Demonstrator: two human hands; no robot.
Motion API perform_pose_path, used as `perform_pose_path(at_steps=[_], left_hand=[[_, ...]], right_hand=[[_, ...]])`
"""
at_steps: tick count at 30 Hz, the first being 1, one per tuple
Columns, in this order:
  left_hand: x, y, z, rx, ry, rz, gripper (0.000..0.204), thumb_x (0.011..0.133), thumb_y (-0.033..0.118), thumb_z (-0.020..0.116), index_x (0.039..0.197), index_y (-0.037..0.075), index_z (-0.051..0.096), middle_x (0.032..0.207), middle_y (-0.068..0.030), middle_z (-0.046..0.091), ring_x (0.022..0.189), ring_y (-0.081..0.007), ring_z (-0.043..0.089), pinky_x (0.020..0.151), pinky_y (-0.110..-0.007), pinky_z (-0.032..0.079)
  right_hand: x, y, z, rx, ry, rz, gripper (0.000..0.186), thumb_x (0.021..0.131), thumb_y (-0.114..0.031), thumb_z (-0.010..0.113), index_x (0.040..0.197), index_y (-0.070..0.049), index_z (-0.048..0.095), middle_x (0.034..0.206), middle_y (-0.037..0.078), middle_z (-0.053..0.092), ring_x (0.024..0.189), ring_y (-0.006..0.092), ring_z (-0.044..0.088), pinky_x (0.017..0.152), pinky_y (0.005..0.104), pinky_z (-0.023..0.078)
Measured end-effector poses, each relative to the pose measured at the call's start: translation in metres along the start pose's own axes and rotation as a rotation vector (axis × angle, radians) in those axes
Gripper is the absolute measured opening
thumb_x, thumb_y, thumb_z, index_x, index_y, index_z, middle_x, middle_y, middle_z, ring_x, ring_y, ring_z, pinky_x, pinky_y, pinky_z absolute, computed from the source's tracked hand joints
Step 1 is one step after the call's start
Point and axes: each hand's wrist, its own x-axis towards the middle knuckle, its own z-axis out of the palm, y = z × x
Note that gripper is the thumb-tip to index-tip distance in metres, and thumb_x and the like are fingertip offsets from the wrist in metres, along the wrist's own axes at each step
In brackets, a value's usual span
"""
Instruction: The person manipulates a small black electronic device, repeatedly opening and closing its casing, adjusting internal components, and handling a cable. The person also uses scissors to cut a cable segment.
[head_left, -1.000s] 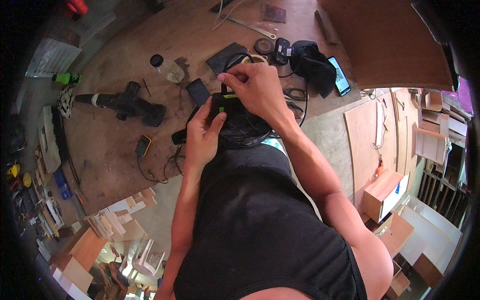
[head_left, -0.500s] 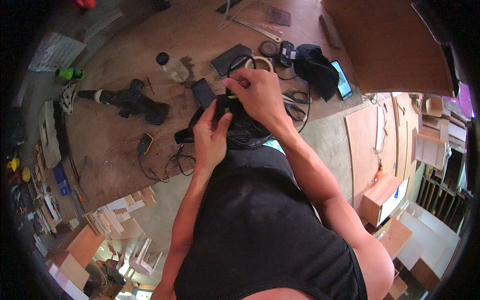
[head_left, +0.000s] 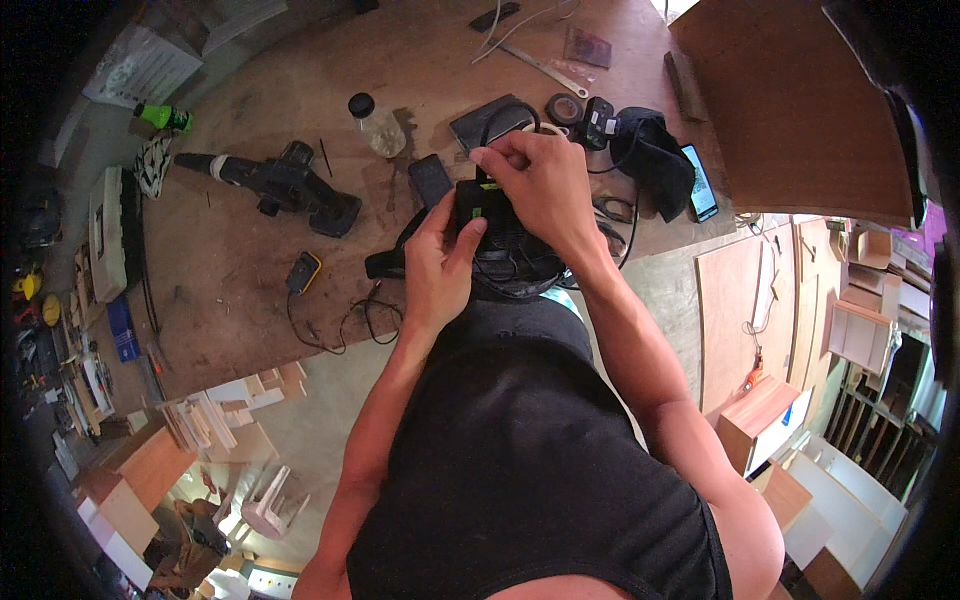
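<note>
Wooden workbench scattered with tools, black power drill lying well left, right hand clamped over a black device with green markings near the bench's front edge, left hand gripping its near side, clear black-capped bottle behind, small yellow-edged meter nearby.
</note>
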Motion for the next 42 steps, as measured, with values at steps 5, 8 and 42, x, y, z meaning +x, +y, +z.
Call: perform_pose_path(at_steps=[5,8,42], left_hand=[[0.0003,0.0079,-0.0009,-0.042,-0.036,-0.009,0.044,0.107,0.011,0.068,0.148,-0.005,0.060,0.124,-0.0097,0.073,0.110,-0.0129,0.067,0.099,-0.030,0.052],[0.0011,0.0061,-0.0009,-0.028,-0.033,0.017,0.045,0.108,0.012,0.068,0.149,-0.005,0.059,0.127,-0.0109,0.073,0.111,-0.0132,0.067,0.100,-0.030,0.052],[0.0021,0.0010,-0.0025,-0.045,-0.072,-0.032,0.056,0.110,0.019,0.068,0.155,-0.010,0.049,0.137,-0.0119,0.070,0.121,-0.0153,0.063,0.108,-0.030,0.047]], right_hand=[[0.0015,-0.0019,-0.0025,0.036,-0.014,0.031,0.028,0.093,-0.028,0.082,0.100,0.000,0.084,0.081,0.018,0.078,0.071,0.0250,0.076,0.068,0.0356,0.057],[0.0017,-0.0037,-0.0034,0.020,-0.012,0.025,0.030,0.093,-0.028,0.082,0.101,0.001,0.084,0.081,0.016,0.079,0.070,0.0206,0.075,0.067,0.0325,0.057],[0.0042,0.0020,0.0012,0.016,-0.033,0.008,0.031,0.092,-0.032,0.080,0.096,-0.001,0.083,0.078,0.021,0.076,0.074,0.0387,0.077,0.071,0.0450,0.060]])
